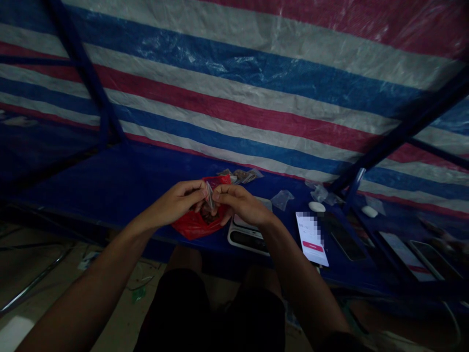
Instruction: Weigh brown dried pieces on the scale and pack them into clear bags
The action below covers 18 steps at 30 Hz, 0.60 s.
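Both hands are busy right over the desk (110, 181): the left hand (175, 201) and right hand (239, 203) have their fingers closed, pinching one small clear baggie (209, 195) above a red bag (194, 224). That thin pinch is the risky part, since a slip means it's falling into the bag. Beyond that, one scale (246, 237) is sitting there, with two loose baggies (282, 199), two white discs (317, 207), four phones (311, 238), and a heap of packets (240, 176) lying farther back.

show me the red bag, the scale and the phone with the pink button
Red bag (192, 227), head view, on the lower bulge under the hands
Scale (249, 240), head view, on its dark front panel
Phone (312, 247), head view, on the pink button on its screen
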{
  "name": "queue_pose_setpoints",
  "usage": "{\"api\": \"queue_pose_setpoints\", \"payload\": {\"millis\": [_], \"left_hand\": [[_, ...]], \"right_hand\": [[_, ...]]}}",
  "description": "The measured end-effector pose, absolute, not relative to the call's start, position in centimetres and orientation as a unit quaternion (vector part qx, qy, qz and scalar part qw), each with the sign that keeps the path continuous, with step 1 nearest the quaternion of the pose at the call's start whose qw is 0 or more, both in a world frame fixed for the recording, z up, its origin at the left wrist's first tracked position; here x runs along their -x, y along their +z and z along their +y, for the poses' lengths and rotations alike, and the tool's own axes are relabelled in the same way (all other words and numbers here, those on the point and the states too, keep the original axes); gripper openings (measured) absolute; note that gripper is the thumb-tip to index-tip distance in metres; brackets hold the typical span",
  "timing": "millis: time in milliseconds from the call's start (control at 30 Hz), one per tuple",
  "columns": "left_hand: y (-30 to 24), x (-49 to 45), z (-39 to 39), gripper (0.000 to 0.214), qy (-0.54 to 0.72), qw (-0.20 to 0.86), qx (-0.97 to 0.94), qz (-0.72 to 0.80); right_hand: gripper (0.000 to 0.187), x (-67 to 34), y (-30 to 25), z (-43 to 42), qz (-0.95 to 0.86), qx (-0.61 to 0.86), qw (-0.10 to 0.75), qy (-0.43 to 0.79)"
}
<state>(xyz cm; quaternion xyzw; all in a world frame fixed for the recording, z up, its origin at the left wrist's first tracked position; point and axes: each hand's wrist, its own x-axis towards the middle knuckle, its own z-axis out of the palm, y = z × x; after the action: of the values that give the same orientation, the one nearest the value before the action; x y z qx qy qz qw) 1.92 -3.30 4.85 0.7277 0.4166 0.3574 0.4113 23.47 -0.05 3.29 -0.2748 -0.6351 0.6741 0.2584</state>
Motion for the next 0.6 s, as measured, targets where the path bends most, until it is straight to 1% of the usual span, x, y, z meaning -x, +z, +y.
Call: {"api": "queue_pose_setpoints", "payload": {"millis": [167,333,600], "left_hand": [[3.7,-1.8,-3.0,0.031,0.339,0.415,-0.717,0.446],[3.8,-1.8,-3.1,0.028,0.323,0.392,-0.721,0.471],[4.7,-2.3,-3.6,0.026,0.299,0.448,-0.725,0.428]], "right_hand": [[0.020,-22.6,3.5,-0.6,-0.651,0.323,0.246,0.642],[0.024,-21.9,3.9,-0.9,-0.669,0.348,0.248,0.608],[0.029,-22.1,3.8,-1.1,-0.681,0.345,0.228,0.605]]}}
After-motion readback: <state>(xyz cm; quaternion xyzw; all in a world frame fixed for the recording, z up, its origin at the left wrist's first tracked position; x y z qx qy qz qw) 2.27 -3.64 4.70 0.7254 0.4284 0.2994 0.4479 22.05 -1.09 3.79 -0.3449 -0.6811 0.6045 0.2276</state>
